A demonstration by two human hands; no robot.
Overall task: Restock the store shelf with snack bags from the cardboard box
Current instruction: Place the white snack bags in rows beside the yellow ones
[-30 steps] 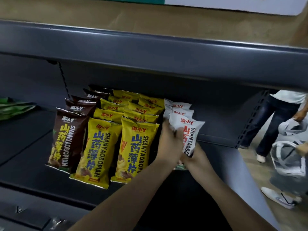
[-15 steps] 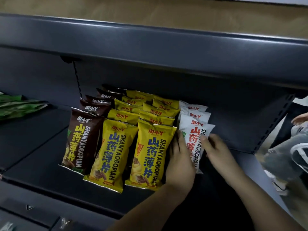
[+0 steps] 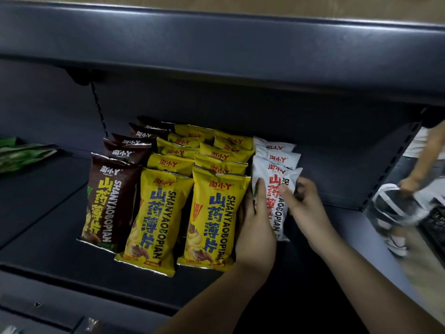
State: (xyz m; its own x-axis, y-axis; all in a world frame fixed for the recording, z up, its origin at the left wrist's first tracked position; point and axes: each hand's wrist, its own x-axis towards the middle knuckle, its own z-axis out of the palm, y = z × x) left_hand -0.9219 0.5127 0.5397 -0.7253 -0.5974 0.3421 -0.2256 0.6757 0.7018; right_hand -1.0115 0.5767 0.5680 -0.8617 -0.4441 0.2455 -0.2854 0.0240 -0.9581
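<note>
Nearest us, we are reaching both forearms up onto the shelf (image 3: 48,213). Our left hand (image 3: 256,227) is resting with straight fingers against the left edge of the front white bag (image 3: 277,189), slotted between it and the yellow bag (image 3: 212,218) beside it. Our right hand (image 3: 304,203) is pinching that white bag's right edge, thumb on its face. The hands are apart, with the bag standing between them, and we are judging that we are squaring it up at the head of its row.

As for progress, four rows are standing: one brown (image 3: 108,201), two yellow, one white. The white row is looking shortest, three bags showing, so we are guessing it has room behind and beside it; the shelf right of it is bare. The cardboard box is not in view, so we cannot tell how many bags are left.

The bags are reading "SHANYAOBOPIAN" down the side, with large Chinese characters and a small logo at the top.

Farther off, green packets (image 3: 21,154) are lying at the shelf's left end, and another person (image 3: 419,169) is standing at the right.
</note>
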